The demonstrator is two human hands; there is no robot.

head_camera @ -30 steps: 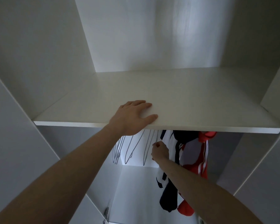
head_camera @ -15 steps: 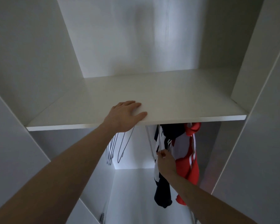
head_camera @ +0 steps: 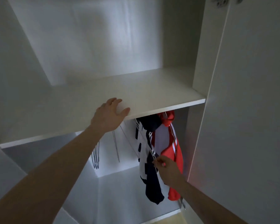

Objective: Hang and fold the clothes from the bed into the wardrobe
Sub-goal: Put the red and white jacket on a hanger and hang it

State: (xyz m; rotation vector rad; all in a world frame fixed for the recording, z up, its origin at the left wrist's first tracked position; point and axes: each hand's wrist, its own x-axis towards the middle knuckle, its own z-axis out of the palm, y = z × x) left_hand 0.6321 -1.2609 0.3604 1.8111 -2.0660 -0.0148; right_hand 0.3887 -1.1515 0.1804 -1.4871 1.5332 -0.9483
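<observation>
Left hand (head_camera: 109, 114) lies flat, released, on the shelf (head_camera: 152, 92) edge; right hand (head_camera: 167, 170) pinches a hanger (head_camera: 145, 139) beside the hanging clothes (head_camera: 152, 183)

Dim white panels (head_camera: 90, 38) enclose a bare white shelf (head_camera: 152, 92); a white door (head_camera: 249, 110) stands open at right, with perhaps pale flooring (head_camera: 171, 221) below.

Inside my white wardrobe (head_camera: 103, 46), under the bare shelf (head_camera: 152, 92), two jackets hang side by side at the right end. The navy and white jacket (head_camera: 149, 172) droops in long folds, touching the red and white jacket (head_camera: 176, 152) on its right, while empty wire hangers (head_camera: 96, 156) hang further left.
</observation>
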